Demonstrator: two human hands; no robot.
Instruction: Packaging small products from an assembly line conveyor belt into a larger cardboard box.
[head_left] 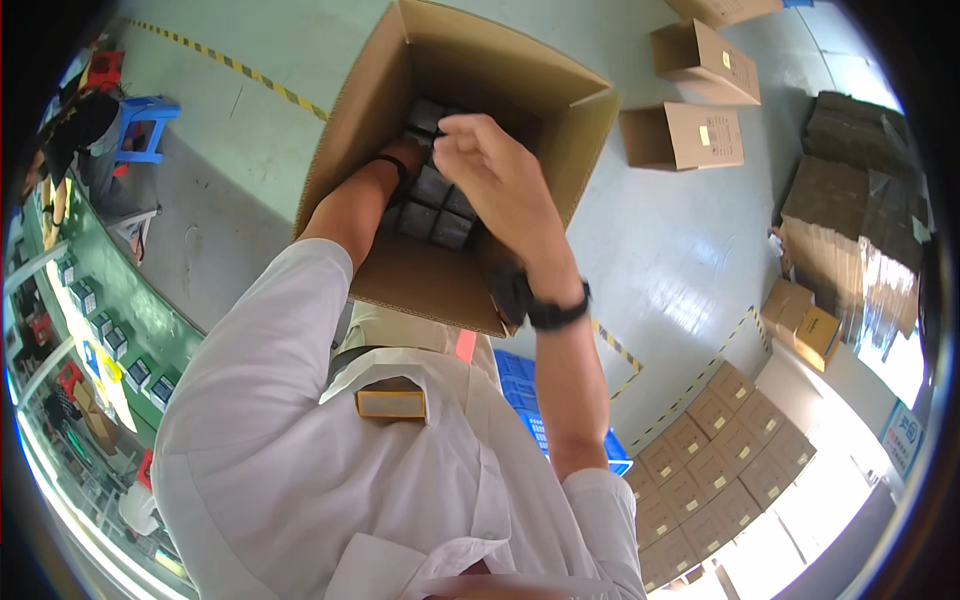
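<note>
A tall open cardboard carton [350, 150] stands in front of me, its flaps up. Several small dark, square-topped boxes [432, 186] sit in rows at its bottom. My left hand [408, 152] reaches deep inside against these boxes at the left; its fingers are in shadow and partly hidden, so its grip does not show. Over the carton's right half hovers my right hand [492, 175], nearer the camera, its fingers loosely bent with nothing seen in them. A black wristwatch [558, 308] is on the right wrist.
Open cartons [705, 137] stand on the floor at the far right, near stacked flattened cardboard [830, 210]. Closed cartons [715, 450] are piled at the lower right. Blue plastic crates [525, 395] lie beside me. A green workbench [130, 290] with a person [75, 135] and blue stool [148, 128] is left.
</note>
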